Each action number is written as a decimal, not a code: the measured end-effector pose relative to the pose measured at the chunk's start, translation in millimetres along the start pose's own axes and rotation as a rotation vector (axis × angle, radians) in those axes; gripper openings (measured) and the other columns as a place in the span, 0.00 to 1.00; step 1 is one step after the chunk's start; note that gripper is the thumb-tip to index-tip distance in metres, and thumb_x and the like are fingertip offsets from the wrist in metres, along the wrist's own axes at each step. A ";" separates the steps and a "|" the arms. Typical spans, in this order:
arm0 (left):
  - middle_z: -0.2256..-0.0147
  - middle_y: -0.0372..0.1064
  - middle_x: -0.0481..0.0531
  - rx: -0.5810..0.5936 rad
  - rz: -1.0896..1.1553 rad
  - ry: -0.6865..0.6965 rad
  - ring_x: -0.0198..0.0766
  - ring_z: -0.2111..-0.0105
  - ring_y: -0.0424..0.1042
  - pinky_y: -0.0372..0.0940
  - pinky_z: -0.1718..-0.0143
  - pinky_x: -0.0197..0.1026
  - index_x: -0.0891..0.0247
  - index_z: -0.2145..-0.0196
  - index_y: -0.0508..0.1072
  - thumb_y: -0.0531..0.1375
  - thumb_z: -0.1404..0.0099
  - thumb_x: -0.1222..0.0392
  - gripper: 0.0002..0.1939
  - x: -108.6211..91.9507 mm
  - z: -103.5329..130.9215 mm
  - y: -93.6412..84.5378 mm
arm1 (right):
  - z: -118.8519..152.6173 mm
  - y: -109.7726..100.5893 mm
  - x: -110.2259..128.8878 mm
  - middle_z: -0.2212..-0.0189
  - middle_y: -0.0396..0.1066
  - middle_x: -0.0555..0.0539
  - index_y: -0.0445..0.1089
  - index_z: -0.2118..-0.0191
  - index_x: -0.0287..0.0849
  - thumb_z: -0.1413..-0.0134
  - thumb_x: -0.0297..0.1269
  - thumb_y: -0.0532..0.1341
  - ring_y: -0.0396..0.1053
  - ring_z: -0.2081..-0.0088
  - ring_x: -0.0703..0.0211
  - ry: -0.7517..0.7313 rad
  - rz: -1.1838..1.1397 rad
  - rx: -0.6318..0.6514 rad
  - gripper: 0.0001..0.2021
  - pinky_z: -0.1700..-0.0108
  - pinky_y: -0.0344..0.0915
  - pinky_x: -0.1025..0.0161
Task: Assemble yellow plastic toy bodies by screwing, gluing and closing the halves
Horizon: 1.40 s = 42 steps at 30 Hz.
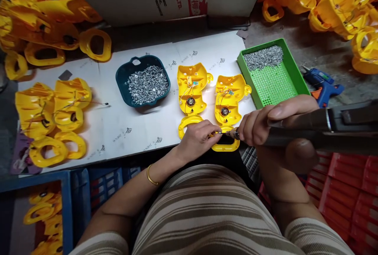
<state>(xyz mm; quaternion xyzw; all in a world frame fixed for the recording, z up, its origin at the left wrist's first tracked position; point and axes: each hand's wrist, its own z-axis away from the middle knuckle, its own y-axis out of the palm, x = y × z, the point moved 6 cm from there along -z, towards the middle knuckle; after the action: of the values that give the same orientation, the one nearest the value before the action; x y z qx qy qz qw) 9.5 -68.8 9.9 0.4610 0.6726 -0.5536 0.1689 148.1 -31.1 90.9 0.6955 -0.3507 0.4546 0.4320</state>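
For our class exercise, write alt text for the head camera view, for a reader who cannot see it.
A person's right hand grips a dark power tool, its tip meeting a small metal piece pinched in the left hand, by yellow plastic shells on a white surface. A teal bowl and a green tray hold many small metal parts.
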 end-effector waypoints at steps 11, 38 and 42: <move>0.74 0.72 0.49 0.043 -0.025 -0.011 0.30 0.76 0.69 0.61 0.75 0.31 0.65 0.66 0.77 0.61 0.36 0.66 0.04 1.7 1.3 2.2 | -6.0 1.4 -10.4 0.82 0.63 0.55 0.69 0.61 0.51 0.47 0.47 0.63 0.63 0.83 0.63 -0.150 -0.049 0.016 0.10 0.79 0.63 0.62; 0.71 0.74 0.52 0.149 -0.075 0.041 0.32 0.73 0.72 0.63 0.72 0.33 0.67 0.60 0.77 0.55 0.30 0.57 0.13 -2.0 2.5 10.5 | 1.8 1.1 1.8 0.80 0.65 0.52 0.71 0.58 0.51 0.47 0.48 0.65 0.66 0.78 0.59 0.025 0.004 0.043 0.13 0.74 0.67 0.56; 0.70 0.74 0.53 0.031 -0.244 0.054 0.36 0.72 0.71 0.63 0.70 0.37 0.67 0.54 0.74 0.59 0.33 0.50 0.18 -3.4 4.1 2.1 | -3.2 -7.5 3.7 0.81 0.64 0.53 0.71 0.58 0.52 0.47 0.52 0.63 0.65 0.80 0.60 -0.095 0.079 -0.009 0.14 0.76 0.65 0.58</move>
<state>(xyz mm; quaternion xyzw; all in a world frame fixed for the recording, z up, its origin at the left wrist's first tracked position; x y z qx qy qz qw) 11.8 -74.1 9.9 0.3932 0.7193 -0.5678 0.0749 154.8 -25.6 93.0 0.7001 -0.4001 0.4361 0.3995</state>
